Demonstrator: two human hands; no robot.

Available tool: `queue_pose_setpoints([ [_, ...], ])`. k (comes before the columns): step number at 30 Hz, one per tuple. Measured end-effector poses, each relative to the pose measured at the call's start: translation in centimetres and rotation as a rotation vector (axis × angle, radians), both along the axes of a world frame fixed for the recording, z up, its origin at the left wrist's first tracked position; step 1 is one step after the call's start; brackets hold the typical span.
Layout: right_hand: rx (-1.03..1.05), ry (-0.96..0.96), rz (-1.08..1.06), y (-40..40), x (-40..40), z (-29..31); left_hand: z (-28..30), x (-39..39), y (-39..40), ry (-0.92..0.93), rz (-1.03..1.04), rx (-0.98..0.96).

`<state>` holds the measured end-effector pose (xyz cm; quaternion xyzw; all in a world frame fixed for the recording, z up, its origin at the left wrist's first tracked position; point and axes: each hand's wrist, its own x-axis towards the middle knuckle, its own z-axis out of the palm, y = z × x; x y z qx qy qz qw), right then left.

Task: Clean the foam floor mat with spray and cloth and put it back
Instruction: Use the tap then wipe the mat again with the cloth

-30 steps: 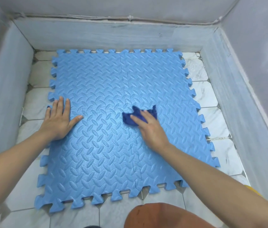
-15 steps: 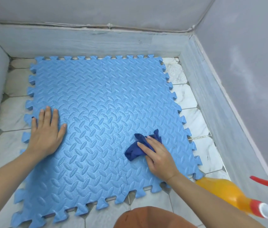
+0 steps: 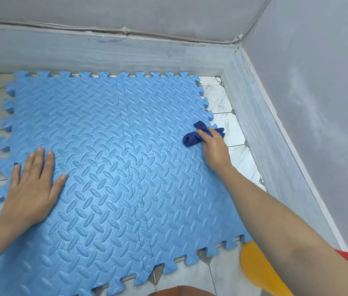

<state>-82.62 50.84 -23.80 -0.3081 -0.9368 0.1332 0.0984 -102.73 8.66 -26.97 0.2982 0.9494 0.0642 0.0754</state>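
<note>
Tiled floor [image 3: 236, 129]: left hand [image 3: 31, 186] spread flat on mat [image 3: 109, 167]; right hand [image 3: 213, 146] apparently pinching cloth [image 3: 192, 138].

A blue foam mat [image 3: 113, 167] of interlocking tiles fills the centre of the frame on a pale tiled floor [image 3: 222, 99], in a corner of grey walls. The left hand [image 3: 32, 189] lies flat, fingers spread, on the mat at lower left. At right, the right hand [image 3: 213, 146] presses a dark blue cloth [image 3: 192, 139] at the mat's edge. An orange spray bottle [image 3: 256, 272] shows at lower right.
</note>
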Motion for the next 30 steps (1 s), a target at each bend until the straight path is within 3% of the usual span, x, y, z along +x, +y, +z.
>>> queue_pose_setpoints([
  [12, 0.025, 0.011, 0.023, -11.1, 15.3, -2.1, -0.4, -0.1, 0.2, 0.052, -0.044, 0.032],
  [16, 0.018, 0.040, 0.112, -12.5, 16.7, -1.3, 0.0, 0.1, 0.3, 0.049, -0.052, -0.003],
  [26, 0.005, 0.020, 0.088, -14.9, 17.2, -0.6, 0.8, 2.6, 1.8, 0.034, 0.043, 0.052],
  [30, 0.002, -0.031, 0.084, -15.5, 17.6, 0.3, 1.7, 6.0, 5.0, 0.006, -0.112, 0.052],
])
